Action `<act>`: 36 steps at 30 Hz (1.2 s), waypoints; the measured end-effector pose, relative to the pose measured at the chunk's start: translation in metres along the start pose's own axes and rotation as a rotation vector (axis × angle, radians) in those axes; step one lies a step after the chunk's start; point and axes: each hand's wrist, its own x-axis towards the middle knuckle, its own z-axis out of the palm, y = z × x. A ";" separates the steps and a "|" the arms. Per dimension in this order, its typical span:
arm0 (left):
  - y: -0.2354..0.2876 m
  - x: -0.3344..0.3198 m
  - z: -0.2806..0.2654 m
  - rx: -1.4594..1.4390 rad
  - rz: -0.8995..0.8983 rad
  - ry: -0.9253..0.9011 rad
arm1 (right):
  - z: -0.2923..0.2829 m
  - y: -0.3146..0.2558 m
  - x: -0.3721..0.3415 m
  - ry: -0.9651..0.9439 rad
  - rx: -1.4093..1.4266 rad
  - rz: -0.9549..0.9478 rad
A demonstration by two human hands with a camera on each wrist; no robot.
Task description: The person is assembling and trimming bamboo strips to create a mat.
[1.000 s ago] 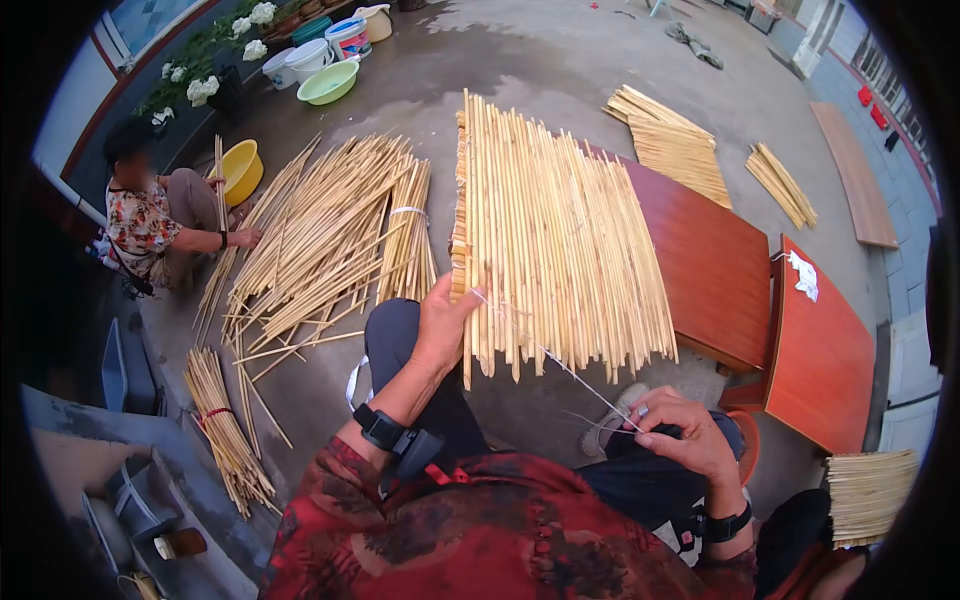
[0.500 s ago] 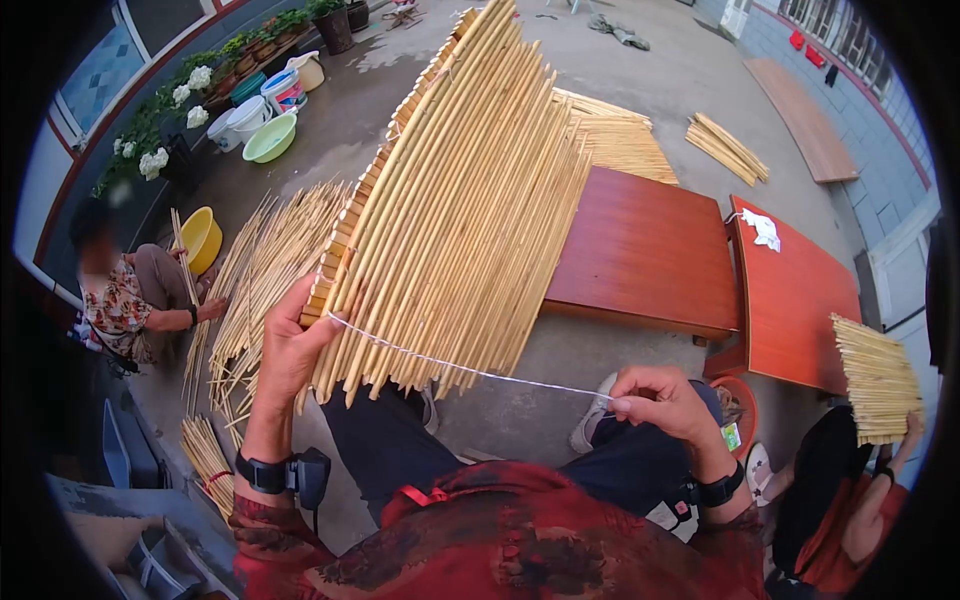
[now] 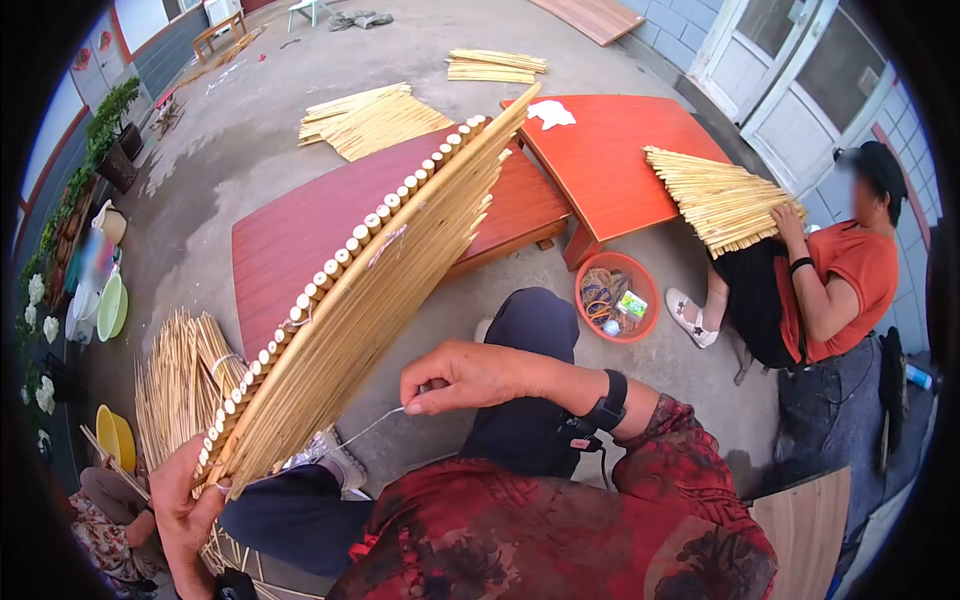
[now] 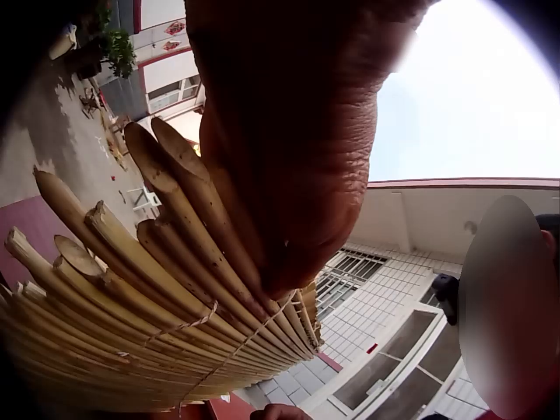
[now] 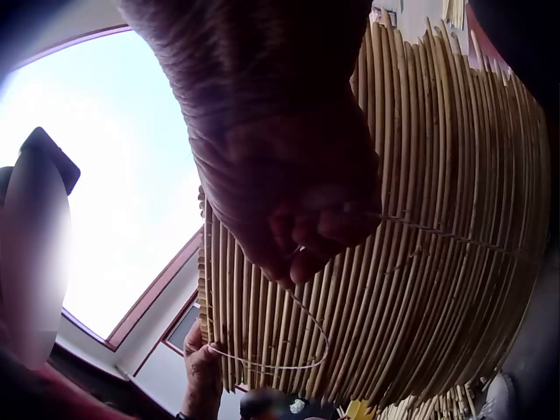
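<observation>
A mat of straw-coloured stalks (image 3: 375,310), bound side by side with string, stands tilted in front of me, its row of cut round ends (image 3: 345,257) turned up. My left hand (image 3: 185,510) grips its near lower corner, thumb over the end stalks. In the left wrist view that hand (image 4: 289,157) covers part of the edge, with string running across the stalks (image 4: 166,315). My right hand (image 3: 450,378) is curled, pinching a thin white string (image 3: 372,428) that runs to the corner at my left hand. In the right wrist view the string (image 5: 276,366) loops slackly below the fingers.
Two reddish tables (image 3: 320,225) (image 3: 625,150) stand beyond the mat. An orange basket (image 3: 652,310) with cords sits by my knee. At right a person (image 3: 840,280) holds another stalk mat (image 3: 715,195). A stalk pile (image 3: 175,375) and another person (image 3: 105,530) are at left.
The head view has swung to the right. The mat has tilted over so its cut ends show more, the left hand still gripping its corner. The string has slackened from taut.
</observation>
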 end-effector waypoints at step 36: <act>-0.111 0.055 0.056 0.057 -0.098 -0.064 | -0.126 -0.013 -0.240 0.964 -0.374 0.706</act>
